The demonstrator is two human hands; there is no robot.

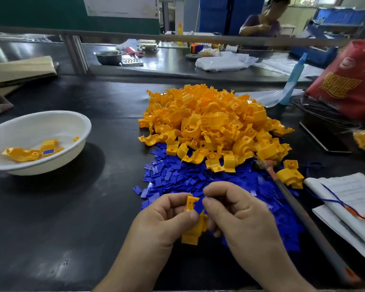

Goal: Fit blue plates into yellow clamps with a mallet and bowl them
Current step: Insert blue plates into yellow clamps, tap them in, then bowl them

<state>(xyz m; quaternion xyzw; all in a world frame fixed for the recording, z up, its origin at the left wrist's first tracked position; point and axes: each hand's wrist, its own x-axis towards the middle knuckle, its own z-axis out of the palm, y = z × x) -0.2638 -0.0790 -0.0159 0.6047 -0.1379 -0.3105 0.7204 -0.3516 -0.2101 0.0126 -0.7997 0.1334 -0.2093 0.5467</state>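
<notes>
The yellow clamp (191,228) in work is held up over the near edge of the black table (72,218), just in front of the spread of loose blue plates (177,178). The left hand (167,220) grips it, thumb and curled fingers closed round its upper part. The right hand (236,213), fingers bent, pinches a blue plate (198,205) between thumb and forefinger against the clamp's top end. How far the plate is seated cannot be told.

Beyond the blue plates rises a big heap of yellow clamps (215,123), its near edge overlapping them. The mallet (299,209) lies to the right, its head by the heap's near right corner and its handle running toward the near right.

To the left, well apart from the heaps, stands a white bowl (42,125). In it lie a few finished clamps (23,153), gathered at its near side; one shows a blue plate set in its face.

At the right edge lie an open notebook (350,197) with handwritten lines too small to read and a blue cord across it. Behind it, a red bag (350,81) bears a round emblem and gold characters, too blurred to read.

On the far bench sit a metal bowl (108,56), contents hidden, and a white plastic bag (223,61). Folded cardboard (19,69) lies at the far left, and another person (259,26) sits beyond the bench.
</notes>
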